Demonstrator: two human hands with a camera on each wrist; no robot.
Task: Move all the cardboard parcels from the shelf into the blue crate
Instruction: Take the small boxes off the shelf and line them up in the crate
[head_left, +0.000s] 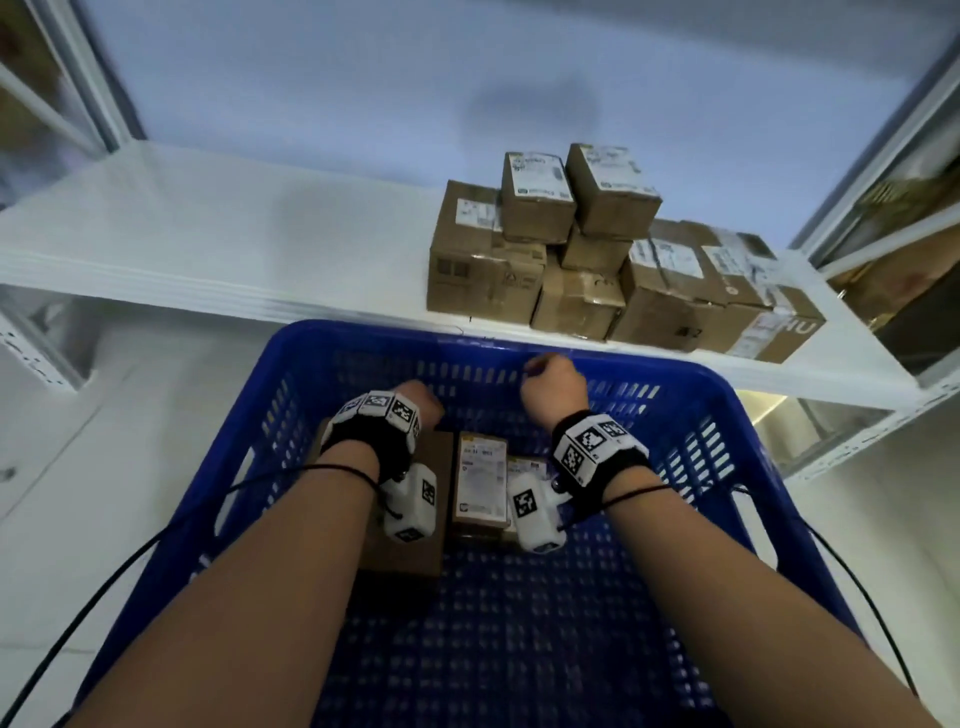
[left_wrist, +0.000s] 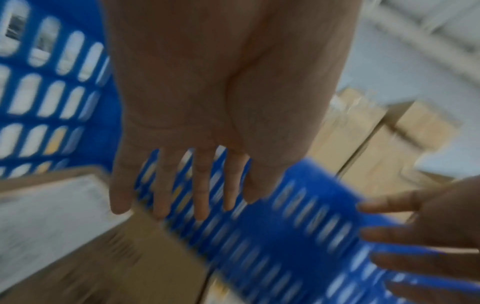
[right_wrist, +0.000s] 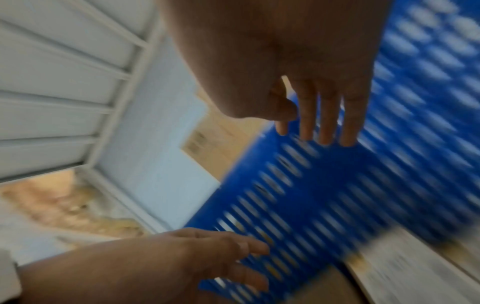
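Obscured and unreadable items

Parcels in blue crate (head_left: 727, 415): partly covered by both forearms and wrist units; count uncertain. Left hand (head_left: 423, 402) and right hand (head_left: 553, 382): fingers hidden in head view. Shelf parcel (head_left: 519, 195) labels: too small to read. Both wrist views: motion-blurred; crate edges cut off.

The head view is dim and bluish, fairly sharp at centre; the shelf (head_left: 260, 249) bows and the frame posts smear toward 10 and 2 o'clock. A soft round shadow lies on the wall at 12. Warm light glows under the shelf at 3. Both wrist views are heavily motion-blurred: the blue crate (left_wrist: 298, 236) slots streak, and labels are unreadable.
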